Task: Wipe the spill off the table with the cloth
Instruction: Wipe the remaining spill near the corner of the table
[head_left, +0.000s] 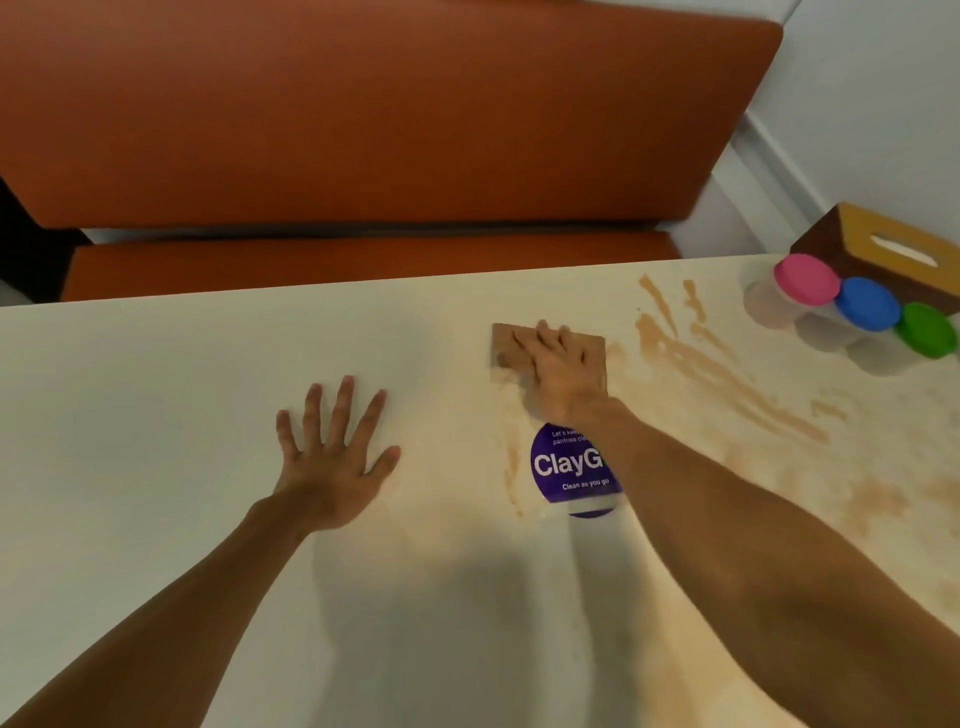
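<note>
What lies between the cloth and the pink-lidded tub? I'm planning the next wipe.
Head view: only brown spill streaks on the table between cloth and pink-lidded tub.

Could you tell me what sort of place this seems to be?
Probably a shared office pantry or canteen booth: an orange padded bench runs behind the white table, a purple sticker on it reads "Clean as you go" and mentions pantries, and a wooden tissue box stands at its far right corner.
</note>
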